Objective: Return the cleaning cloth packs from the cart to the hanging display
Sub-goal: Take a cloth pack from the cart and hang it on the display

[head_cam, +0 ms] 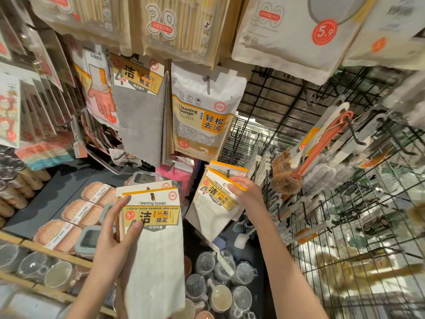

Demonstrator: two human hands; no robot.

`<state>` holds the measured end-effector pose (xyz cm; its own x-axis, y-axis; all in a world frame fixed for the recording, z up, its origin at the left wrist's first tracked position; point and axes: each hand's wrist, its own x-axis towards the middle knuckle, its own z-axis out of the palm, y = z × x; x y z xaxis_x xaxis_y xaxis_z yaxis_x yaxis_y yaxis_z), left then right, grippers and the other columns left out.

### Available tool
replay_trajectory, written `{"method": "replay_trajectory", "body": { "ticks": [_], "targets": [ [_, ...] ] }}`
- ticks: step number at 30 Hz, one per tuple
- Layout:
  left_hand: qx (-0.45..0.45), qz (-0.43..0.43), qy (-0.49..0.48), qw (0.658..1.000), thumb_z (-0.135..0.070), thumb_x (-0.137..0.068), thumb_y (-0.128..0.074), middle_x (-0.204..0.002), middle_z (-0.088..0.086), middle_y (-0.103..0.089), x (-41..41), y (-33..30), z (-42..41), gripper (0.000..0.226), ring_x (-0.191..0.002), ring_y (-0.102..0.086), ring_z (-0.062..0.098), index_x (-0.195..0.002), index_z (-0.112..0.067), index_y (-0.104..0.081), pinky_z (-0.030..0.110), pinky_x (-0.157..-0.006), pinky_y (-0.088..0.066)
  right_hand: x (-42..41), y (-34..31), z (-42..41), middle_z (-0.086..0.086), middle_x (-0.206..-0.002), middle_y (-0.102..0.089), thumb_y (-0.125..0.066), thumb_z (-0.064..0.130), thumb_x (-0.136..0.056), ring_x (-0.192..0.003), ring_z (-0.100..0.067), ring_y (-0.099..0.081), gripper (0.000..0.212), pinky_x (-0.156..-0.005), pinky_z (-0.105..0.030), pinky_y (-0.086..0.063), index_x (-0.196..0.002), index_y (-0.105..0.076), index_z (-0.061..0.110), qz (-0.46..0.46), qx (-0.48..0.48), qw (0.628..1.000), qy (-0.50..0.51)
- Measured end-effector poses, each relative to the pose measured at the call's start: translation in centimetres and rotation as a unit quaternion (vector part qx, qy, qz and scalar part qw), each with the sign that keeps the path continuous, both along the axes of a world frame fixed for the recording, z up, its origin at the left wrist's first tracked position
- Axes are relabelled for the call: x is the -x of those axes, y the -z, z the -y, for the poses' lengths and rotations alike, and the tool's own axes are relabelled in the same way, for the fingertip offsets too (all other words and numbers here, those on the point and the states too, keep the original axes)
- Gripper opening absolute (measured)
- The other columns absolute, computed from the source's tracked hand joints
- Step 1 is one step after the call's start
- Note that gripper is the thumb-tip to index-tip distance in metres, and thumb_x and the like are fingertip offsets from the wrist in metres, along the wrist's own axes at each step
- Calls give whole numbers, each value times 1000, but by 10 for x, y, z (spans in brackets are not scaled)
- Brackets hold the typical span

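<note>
shop aisle, black wire-grid display wall [287,107] packed with hanging goods; person mid-restock of cloth packs.

left hand [117,229] pinches a stack of white cleaning towel packs with yellow card headers [151,226] by the left edge, thumb on the front, held below the display. right hand [246,192] pinches the card header of another white towel pack [213,203] at a low hook [228,173] where a matching pack already hangs; whether its hole is on the hook can't be told. risks: soft, floppy microfibre drags the thin card header askew, so the hole may miss the peg, or the card may tear; the loosely pinched left-hand stack could fan out and drop onto the wrapped glass mugs [218,279] below.
</note>
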<state>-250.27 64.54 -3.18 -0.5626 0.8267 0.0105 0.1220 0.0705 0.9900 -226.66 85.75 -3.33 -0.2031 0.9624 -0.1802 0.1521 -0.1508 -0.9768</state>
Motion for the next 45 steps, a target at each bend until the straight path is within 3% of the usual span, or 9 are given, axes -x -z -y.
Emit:
{"method": "replay_trajectory", "body": {
  "ticks": [6,12,17,22,30,37,41,43,45],
  "targets": [
    [14,28,-4,999,-35,-78,-65,-129,-15,-56,3,7,4,52,-112,-55,0,-121,-58,-47,34,-93,-44,1,2,-6,22,-94,-67,-75,16,-76,-82,7,-65,19,-61,-6,-47,-86,-73,32,-1,-7,1000,15],
    [8,21,-9,1000,-37,-76,-64,-117,-38,-51,2,5,6,51,-102,-49,-24,-116,-62,-47,21,-86,-39,2,0,-12,16,-93,-68,-73,13,-78,-85,7,-62,16,-66,-5,-45,-85,-74,28,58,-91,994,-18],
    [1,15,-11,1000,-34,-78,-63,-115,-47,-50,-1,5,5,50,-102,-49,-24,-118,-59,-46,19,-82,-39,3,0,-14,1,-103,-61,-63,10,-87,-99,-11,-56,17,-89,-23,-43,-103,-71,9,187,-183,963,-67],
    [-5,7,-4,1000,-18,-85,-63,-107,-55,-46,-9,5,5,51,-96,-46,-31,-119,-52,-45,19,-78,-38,5,1,-18,4,-107,-56,-55,13,-92,-105,-20,-54,16,-84,-37,-44,-102,-66,13,275,-230,931,-75],
    [6,25,-4,1000,-23,-84,-64,-110,-44,-50,-11,4,8,52,-98,-47,-29,-115,-60,-44,17,-80,-39,12,9,-21,0,-109,-60,-52,12,-93,-111,-20,-46,18,-74,-28,-32,-103,-67,14,321,-259,910,-46],
    [14,28,-3,1000,-26,-83,-65,-123,-29,-51,-12,9,10,53,-101,-50,-23,-115,-64,-45,30,-91,-43,10,13,-23,2,-107,-63,-64,20,-87,-108,-18,-50,15,-72,-19,-29,-101,-69,18,316,-240,917,41],
    [8,30,14,999,-29,-82,-64,-125,-31,-50,-12,10,9,51,-103,-51,-22,-119,-60,-46,26,-89,-42,12,4,-31,10,-91,-53,-65,27,-86,-93,-6,-45,20,-69,-24,-33,-106,-63,25,329,-237,914,25],
    [3,33,19,999,-29,-82,-64,-129,-23,-53,-12,11,8,52,-106,-53,-17,-122,-56,-46,24,-89,-42,13,-3,-33,11,-89,-54,-66,25,-84,-96,-7,-44,21,-72,-27,-36,-105,-61,23,326,-252,911,15],
    [1,34,20,999,-30,-81,-64,-126,-27,-54,-11,10,7,53,-107,-53,-16,-122,-58,-46,19,-86,-42,13,-9,-29,9,-93,-56,-67,22,-83,-100,-10,-46,20,-76,-27,-37,-103,-62,22,319,-266,910,15]
  ]
}}
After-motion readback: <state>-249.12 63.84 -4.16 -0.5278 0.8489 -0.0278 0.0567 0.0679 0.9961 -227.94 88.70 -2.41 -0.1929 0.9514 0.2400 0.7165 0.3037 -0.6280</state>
